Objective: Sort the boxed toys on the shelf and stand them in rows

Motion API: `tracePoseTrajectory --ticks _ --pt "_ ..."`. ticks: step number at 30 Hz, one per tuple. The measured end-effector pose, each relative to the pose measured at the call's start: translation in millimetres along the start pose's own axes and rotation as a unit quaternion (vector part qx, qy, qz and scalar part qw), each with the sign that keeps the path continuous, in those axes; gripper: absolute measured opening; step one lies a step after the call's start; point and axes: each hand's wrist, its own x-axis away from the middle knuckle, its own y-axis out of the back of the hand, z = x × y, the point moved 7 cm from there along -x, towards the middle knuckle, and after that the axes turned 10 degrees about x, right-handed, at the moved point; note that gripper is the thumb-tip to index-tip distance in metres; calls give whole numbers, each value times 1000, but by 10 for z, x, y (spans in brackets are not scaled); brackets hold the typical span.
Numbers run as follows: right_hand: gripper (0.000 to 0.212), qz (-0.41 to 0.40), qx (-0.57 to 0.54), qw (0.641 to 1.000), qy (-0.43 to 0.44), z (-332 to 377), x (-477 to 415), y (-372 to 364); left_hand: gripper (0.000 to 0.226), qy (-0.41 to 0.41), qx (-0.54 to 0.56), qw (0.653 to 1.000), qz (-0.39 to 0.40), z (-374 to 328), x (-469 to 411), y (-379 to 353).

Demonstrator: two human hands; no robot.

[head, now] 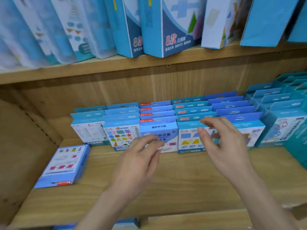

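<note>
Several rows of small blue boxed toys (pixel 191 112) stand upright at the back of the lower wooden shelf (pixel 191 180). One boxed toy (pixel 64 166) lies flat on the shelf at the left, apart from the rows. My left hand (pixel 141 160) hovers in front of the middle front box (pixel 158 130), fingers relaxed and holding nothing. My right hand (pixel 221 140) is spread open in front of the front box with yellow shapes (pixel 189 140), fingers near its top edge, gripping nothing.
Tall blue and white boxes (pixel 159 27) lean on the upper shelf above. Teal boxes (pixel 285 120) stand in rows at the right. The wooden side wall (pixel 21 146) closes the left. Another blue box (pixel 127 224) peeks from the shelf below.
</note>
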Motion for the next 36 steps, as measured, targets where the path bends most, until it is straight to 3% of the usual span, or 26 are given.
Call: tracePoseTrajectory --ticks 5,7,13,17,26,28,32,34,36 --pt "8 55 -109 992 1 529 174 -411 25 107 -45 993 -3 671 583 577" --pt "13 67 -127 990 -7 704 243 -535 24 157 -71 985 -11 963 772 776" --pt "16 156 -133 979 -8 1201 542 -1090 68 297 -200 934 11 1790 1239 1135" --pt "15 209 -116 971 -2 1500 787 -1457 91 428 -198 875 104 2274 1544 1092" --pt "27 302 -47 951 54 1970 1158 -2071 58 323 -192 920 115 2451 1622 1365" --pt "42 328 -29 939 98 2119 1211 -2165 59 260 -161 945 120 2372 1665 1424" --pt "87 424 30 886 186 2417 1367 -2331 34 165 -112 977 81 2024 1710 1746" --pt "82 399 8 896 195 2567 1332 -2310 30 137 -99 985 31 1862 1616 1943" --pt "61 350 -121 923 106 2623 1194 -2207 23 151 -67 986 -33 1785 1496 2123"
